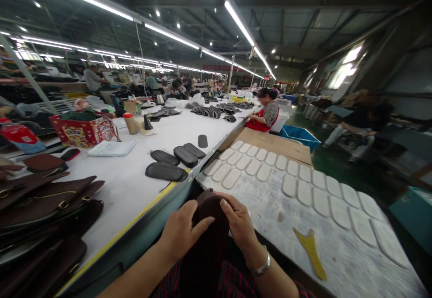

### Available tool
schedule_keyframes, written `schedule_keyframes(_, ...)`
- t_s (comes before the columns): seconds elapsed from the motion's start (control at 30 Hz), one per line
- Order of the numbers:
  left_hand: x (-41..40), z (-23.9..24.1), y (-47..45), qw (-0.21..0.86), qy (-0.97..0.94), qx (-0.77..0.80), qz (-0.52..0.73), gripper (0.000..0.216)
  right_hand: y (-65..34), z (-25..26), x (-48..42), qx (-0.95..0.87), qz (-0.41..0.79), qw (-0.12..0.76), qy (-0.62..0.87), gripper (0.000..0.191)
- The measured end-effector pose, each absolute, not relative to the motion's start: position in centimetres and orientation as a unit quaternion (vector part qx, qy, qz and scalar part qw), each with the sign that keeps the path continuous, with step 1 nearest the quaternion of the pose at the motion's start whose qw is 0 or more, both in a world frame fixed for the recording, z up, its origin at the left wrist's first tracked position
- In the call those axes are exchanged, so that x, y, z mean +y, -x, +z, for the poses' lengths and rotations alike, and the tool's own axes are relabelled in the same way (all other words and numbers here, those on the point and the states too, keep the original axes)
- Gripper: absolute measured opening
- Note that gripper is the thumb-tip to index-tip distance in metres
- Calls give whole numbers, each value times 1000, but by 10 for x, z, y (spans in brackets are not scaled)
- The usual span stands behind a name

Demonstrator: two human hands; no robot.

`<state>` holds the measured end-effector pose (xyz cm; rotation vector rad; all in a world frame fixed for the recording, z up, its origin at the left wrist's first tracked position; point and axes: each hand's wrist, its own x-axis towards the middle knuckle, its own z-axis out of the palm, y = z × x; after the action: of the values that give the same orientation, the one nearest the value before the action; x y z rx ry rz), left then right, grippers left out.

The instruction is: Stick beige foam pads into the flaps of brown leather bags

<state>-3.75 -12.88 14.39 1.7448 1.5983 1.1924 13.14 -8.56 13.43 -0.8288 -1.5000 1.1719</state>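
Note:
My left hand (180,232) and my right hand (239,223) both grip a dark brown leather shoe piece (211,226) in front of my lap, fingers curled over its rounded top edge. A silver bracelet (261,267) sits on my right wrist. The piece hangs down between my hands, just below the edge of the white worktable (128,185).
Dark brown shoe uppers (40,208) are piled at the left. Black insoles (168,165) lie on the table. Rows of white insoles (303,185) cover a board on the right, with a yellow tool (312,250). A seated person in red (266,115) works farther along.

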Motion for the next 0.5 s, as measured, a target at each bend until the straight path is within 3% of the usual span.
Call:
schedule_keyframes(0.37, -112, 163, 22, 306, -709, 514, 372, 30, -148, 146, -89, -647, 492, 482, 327, 32)
schedule_keyframes(0.5, -118, 164, 11, 329, -714, 463, 409, 30, -169, 159, -115, -620, 495, 524, 308, 30)
